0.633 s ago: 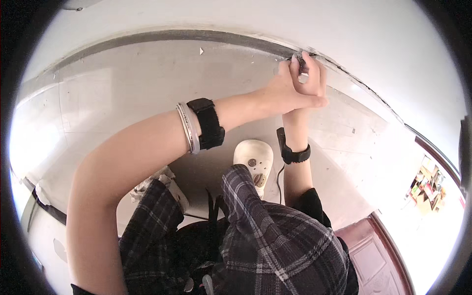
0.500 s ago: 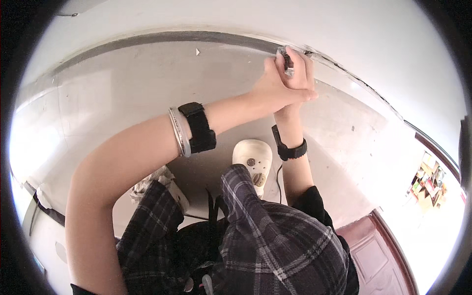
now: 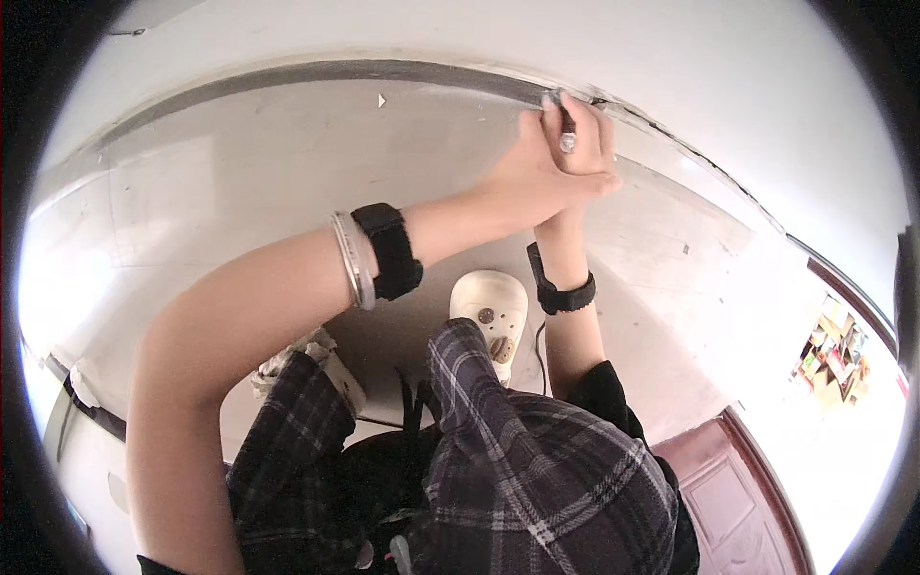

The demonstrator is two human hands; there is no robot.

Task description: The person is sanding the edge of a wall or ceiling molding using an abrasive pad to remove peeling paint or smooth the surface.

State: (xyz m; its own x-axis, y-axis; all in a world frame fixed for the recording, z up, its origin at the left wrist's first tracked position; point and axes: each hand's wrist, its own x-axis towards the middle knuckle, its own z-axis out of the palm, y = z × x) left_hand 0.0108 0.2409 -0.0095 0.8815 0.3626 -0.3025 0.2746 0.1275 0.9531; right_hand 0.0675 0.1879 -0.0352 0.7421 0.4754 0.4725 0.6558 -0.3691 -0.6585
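Note:
At the foot of the wall, my right hand (image 3: 586, 144) is closed round a small silvery, clear-looking object (image 3: 568, 142) with a dark part. Its kind cannot be made out, because fingers cover most of it. My left hand (image 3: 537, 163) crosses over from the left and clasps my right hand near the wrist. Both hands press together close to the dark baseboard strip (image 3: 383, 70), where a chipped, dark gap (image 3: 661, 131) runs along the wall's lower edge.
Below lies a pale tiled floor (image 3: 259, 182) with a small white chip (image 3: 381, 100) and scattered specks. My cream clog (image 3: 489, 297) stands near a thin black cable (image 3: 540, 350). A reddish-brown panelled door (image 3: 733, 498) is at lower right, and a heap of boxes (image 3: 836, 355) beyond it.
My clasped hands stay at the same spot by the baseboard, shifting only slightly. Less of the dark and silvery object shows between the fingers now.

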